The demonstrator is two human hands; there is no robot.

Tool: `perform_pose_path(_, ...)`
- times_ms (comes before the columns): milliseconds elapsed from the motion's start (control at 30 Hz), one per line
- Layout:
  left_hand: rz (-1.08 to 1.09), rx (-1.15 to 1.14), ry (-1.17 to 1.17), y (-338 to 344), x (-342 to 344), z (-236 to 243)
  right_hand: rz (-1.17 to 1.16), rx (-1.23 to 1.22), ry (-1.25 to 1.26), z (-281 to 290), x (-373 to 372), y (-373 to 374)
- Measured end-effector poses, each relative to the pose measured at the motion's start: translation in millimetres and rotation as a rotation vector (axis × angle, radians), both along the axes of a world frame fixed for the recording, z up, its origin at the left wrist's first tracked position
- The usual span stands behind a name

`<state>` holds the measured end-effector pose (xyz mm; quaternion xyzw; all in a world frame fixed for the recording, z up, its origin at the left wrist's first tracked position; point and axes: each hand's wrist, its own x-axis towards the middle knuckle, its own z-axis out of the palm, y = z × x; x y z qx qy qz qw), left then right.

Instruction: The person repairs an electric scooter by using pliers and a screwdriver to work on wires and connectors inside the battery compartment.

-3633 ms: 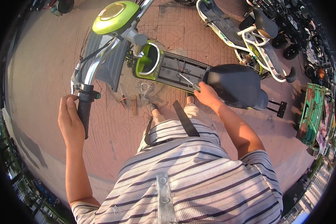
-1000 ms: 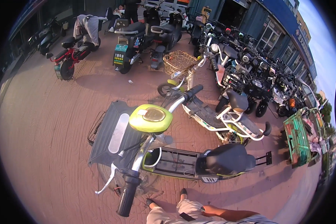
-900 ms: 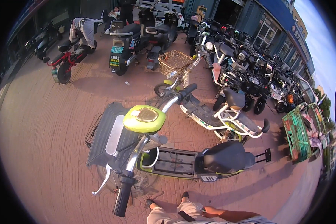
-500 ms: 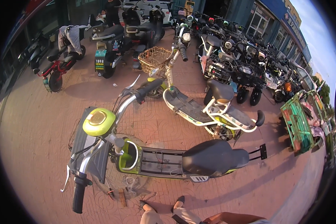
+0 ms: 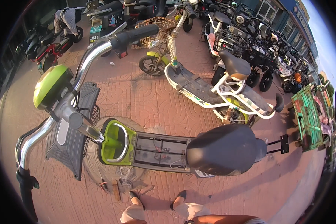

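Note:
A yellow-green electric scooter (image 5: 224,151) stands side-on right before me, its handlebar (image 5: 89,61) and rounded headlight (image 5: 53,86) at the left and its black seat at the right. The footboard compartment (image 5: 160,151) lies uncovered, with loose wires across dark bars inside. My right forearm (image 5: 231,219) crosses the lower edge; the hand itself is cut off. A sliver of skin shows at the lower edge left of centre, perhaps my left arm, with no hand visible. Neither hand is seen touching the scooter.
A tool with a red-and-black handle (image 5: 103,184), a wooden strip (image 5: 116,190) and clear plastic (image 5: 125,174) lie near my feet. A white-framed scooter (image 5: 198,100) stands behind. Parked bikes crowd the back; a green cart (image 5: 306,119) is at the right.
The near scooter looks larger, with its handlebar and headlight further left. The background has shifted upward in view. A sliver of skin now shows at the lower edge left of centre.

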<state>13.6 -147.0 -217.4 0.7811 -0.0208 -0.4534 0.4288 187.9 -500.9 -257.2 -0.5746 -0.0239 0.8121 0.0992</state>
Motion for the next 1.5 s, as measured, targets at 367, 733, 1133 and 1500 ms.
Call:
perform_pose_path(367, 0.373, -0.055, -0.231, 1, 95, -167, 0.097, 0.026, -0.225, -180, -30, 101)
perform_pose_path(733, 0.320, 0.102, -0.207, 31, 92, -285, 0.110, 0.380, -0.412, -273, -8, 104)
perform_pose_path(1133, 0.291, -0.099, -0.664, 77, 198, -261, 0.175, 0.446, -0.803, -349, 58, 174)
perform_pose_path(1500, 0.841, -0.822, -0.074, 100, 201, -234, 0.062, 0.295, -0.923, -476, -20, 242)
